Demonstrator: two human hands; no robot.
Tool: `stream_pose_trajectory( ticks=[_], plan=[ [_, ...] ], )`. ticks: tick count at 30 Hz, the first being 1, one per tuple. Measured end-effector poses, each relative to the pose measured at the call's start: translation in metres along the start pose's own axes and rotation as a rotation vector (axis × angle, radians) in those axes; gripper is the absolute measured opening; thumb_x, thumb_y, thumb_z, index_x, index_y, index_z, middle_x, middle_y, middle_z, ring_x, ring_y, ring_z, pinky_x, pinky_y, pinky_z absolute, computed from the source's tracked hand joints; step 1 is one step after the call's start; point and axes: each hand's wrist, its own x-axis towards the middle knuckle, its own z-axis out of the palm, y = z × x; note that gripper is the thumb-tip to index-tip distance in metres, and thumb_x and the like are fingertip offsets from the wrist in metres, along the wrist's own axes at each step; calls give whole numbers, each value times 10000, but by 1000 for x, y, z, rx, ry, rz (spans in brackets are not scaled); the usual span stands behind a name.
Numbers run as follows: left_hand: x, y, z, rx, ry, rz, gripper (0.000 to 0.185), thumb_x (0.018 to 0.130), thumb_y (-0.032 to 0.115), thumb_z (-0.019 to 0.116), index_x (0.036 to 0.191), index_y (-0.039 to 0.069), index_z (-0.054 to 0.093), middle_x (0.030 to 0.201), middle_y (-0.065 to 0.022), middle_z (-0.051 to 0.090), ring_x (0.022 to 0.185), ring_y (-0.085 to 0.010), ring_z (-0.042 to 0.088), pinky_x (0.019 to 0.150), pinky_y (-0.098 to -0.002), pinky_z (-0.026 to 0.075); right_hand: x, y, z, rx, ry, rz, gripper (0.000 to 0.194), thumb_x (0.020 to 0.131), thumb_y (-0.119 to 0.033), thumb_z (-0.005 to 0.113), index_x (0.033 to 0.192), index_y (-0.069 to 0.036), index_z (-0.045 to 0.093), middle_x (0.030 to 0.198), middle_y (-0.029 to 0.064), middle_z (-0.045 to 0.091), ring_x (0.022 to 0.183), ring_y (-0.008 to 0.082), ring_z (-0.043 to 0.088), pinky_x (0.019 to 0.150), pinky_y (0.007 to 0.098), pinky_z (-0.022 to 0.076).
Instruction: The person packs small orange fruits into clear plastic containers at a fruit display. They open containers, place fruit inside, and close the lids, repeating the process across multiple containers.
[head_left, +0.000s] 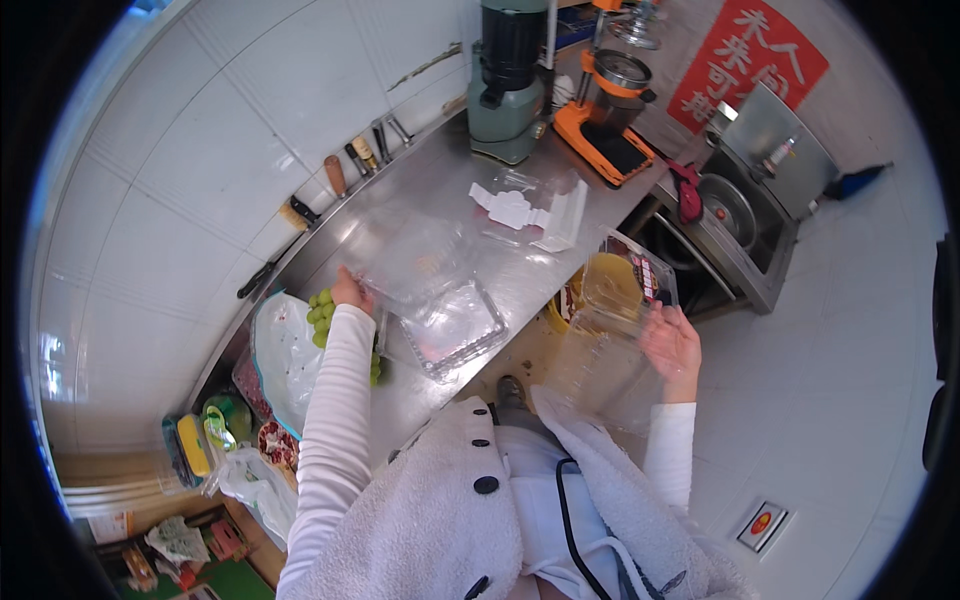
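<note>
My left hand (352, 292) is at the edge of a clear plastic clamshell container (454, 324) over the steel counter; its raised lid is blurred. Whether my fingers grip it is unclear. Beside the left wrist lie green grapes (321, 315), partly hidden by my sleeve. My right hand (671, 345) holds another open clear plastic container (607, 352) in front of the counter, above a yellow bin (559, 316). A dark and red label shows on it near the fingers. On the counter beyond lie a clear plastic package and white paper pieces (514, 208).
Knives and brushes line the wall edge of the steel counter (540, 262). A green juicer (506, 112) and an orange manual press (604, 127) stand at the back. A sink (731, 210) is at right. A white plastic bag (289, 360) and a cut pomegranate (277, 444) lie at left.
</note>
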Motion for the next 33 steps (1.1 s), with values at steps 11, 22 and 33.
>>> stream_pose_trajectory(
  ticks=[11, 22, 33],
  plan=[
    [1, 16, 11, -210, -114, -353, 360, 867, 306, 531, 1079, 35, 424, 1028, -123, 427, 821, -227, 474, 796, -370, 445, -171, 123, 9, 41, 303, -449, 287, 962, -244, 394, 742, -81, 476, 1006, 118, 613, 876, 234, 575, 776, 373, 464],
    [-292, -4, -46, 95, -1256, -51, 290, 914, 200, 477, 1122, -3, 479, 1089, -129, 556, 1034, -247, 531, 950, -390, 408, -371, 236, 132, -1039, 747, -768, 317, 963, -258, 402, 795, -17, 521, 744, 134, 631, 683, 198, 616, 663, 310, 496],
    [-600, -153, -149, 998, -1480, -2278, 933, 794, 697, 376, 1374, -23, 252, 1379, -243, 341, 1247, -415, 365, 1035, -549, 265, -584, 273, 142, -1632, 875, -847, 125, 844, -142, 596, 791, -29, 598, 779, 83, 601, 746, 278, 568, 665, 347, 450]
  ],
)
